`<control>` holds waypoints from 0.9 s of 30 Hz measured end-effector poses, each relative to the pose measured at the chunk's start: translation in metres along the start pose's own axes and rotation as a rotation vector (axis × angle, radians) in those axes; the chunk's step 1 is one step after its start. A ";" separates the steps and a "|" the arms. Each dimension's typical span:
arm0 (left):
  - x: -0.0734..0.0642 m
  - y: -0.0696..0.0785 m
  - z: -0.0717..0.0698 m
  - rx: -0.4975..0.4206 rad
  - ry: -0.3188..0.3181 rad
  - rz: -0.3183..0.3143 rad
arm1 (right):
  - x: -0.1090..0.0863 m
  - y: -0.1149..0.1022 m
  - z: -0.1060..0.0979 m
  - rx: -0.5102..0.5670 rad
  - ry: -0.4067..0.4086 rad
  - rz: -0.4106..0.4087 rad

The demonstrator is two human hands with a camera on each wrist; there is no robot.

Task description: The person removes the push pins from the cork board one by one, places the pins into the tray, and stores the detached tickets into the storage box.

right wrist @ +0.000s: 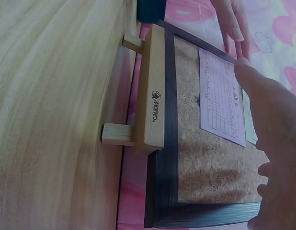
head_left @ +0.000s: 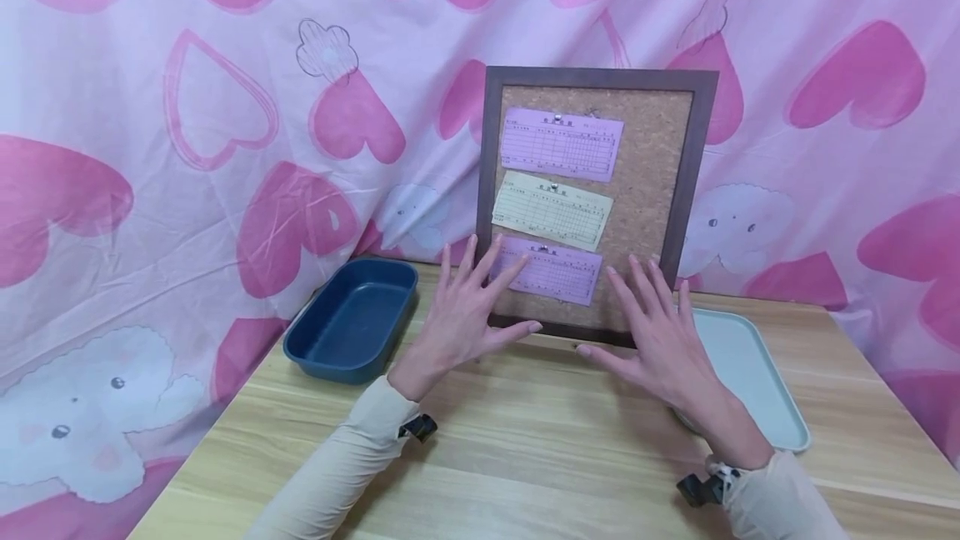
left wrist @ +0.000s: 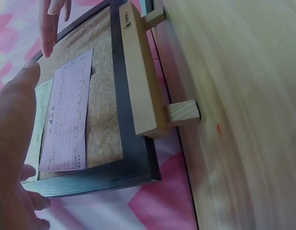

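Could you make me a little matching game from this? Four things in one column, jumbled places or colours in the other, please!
1. Deep bin
2. Flat tray
3. Middle slip
4. Cork board

A. Pale green
B. Wooden bar along its bottom edge
C. Pale blue-green, right of the board
D. Dark blue

Pairs: 1-D, 2-C, 3-A, 4-B

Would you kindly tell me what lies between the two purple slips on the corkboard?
The head view shows a pale green slip between them on the corkboard.
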State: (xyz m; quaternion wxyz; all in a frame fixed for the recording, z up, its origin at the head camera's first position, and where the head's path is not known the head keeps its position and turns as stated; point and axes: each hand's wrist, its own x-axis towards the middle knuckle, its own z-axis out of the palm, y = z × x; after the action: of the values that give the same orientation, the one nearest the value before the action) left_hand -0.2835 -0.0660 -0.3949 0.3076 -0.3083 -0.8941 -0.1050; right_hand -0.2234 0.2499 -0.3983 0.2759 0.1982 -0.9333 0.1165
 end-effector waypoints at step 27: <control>0.032 -0.021 -0.007 -0.256 0.209 -0.130 | 0.062 0.020 -0.041 0.130 0.224 -0.114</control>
State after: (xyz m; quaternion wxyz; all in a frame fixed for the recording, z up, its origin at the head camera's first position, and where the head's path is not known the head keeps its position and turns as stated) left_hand -0.3133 -0.0695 -0.3694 0.3497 -0.2739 -0.8547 -0.2688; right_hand -0.2608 0.2625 -0.3323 0.3711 0.2544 -0.8742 0.1824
